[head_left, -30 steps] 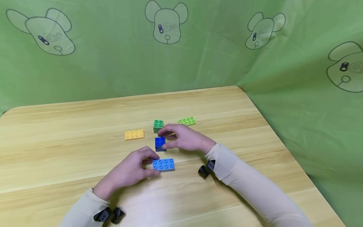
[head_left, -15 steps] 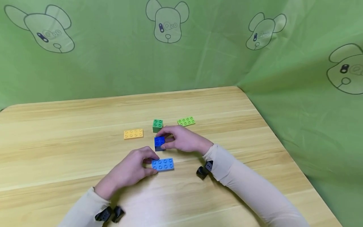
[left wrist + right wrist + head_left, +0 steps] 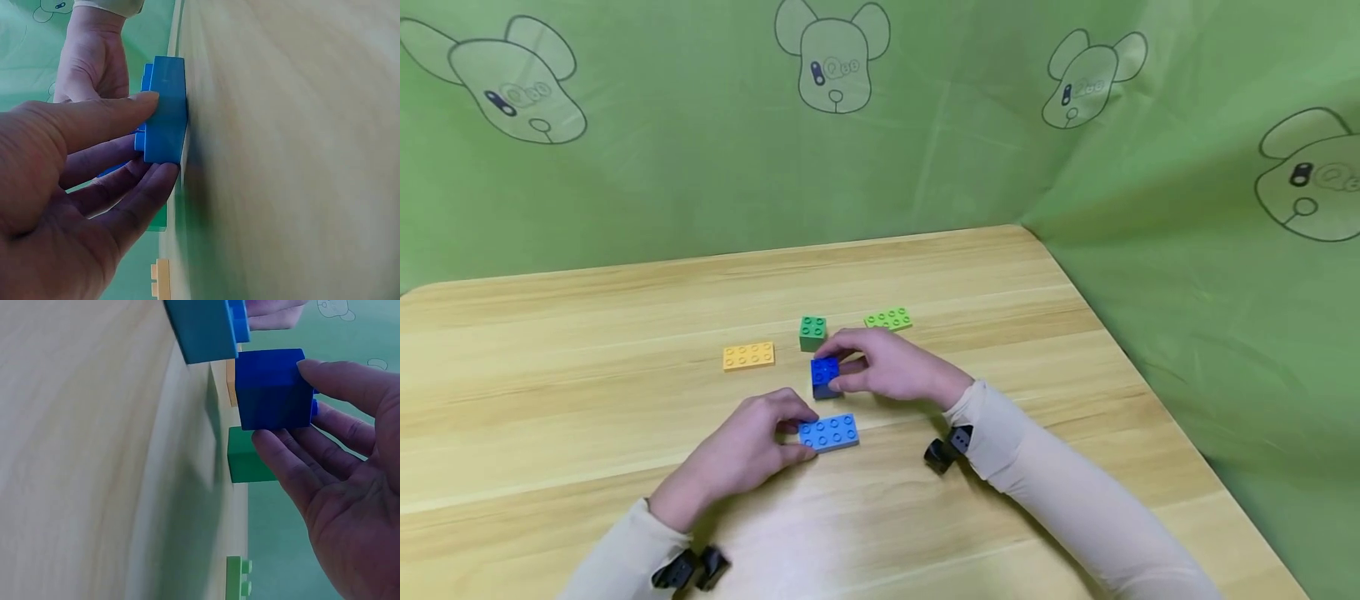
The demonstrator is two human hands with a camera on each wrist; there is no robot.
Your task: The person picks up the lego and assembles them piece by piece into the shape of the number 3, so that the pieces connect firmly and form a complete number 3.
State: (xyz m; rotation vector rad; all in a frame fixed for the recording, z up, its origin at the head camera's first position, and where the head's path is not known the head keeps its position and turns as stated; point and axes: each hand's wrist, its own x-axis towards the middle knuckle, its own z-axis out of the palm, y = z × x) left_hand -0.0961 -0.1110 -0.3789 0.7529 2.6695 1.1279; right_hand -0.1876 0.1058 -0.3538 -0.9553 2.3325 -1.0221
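My left hand [image 3: 748,440] pinches a light blue brick [image 3: 829,432] at its left end, thumb on the near side and fingers on the far side. In the left wrist view the thumb lies against the side of this light blue brick [image 3: 167,115]. Farther back, my right hand [image 3: 891,364] holds a small dark blue brick [image 3: 822,377] between thumb and fingers. The right wrist view shows this dark blue brick [image 3: 275,394] raised slightly off the table, studs toward the palm. The two held bricks are apart, the dark blue one behind the light blue.
A green brick [image 3: 812,333] stands just behind the dark blue one. Flat yellow-orange [image 3: 748,356] and lime green [image 3: 889,318] bricks lie to its left and right. Green cloth [image 3: 722,167] hangs behind and to the right of the wooden table [image 3: 587,400].
The dark blue brick has shifted slightly right relative to the green brick, still in my right fingers. The light blue brick has turned slightly, its right end swinging away from me. The head view has shifted slightly.
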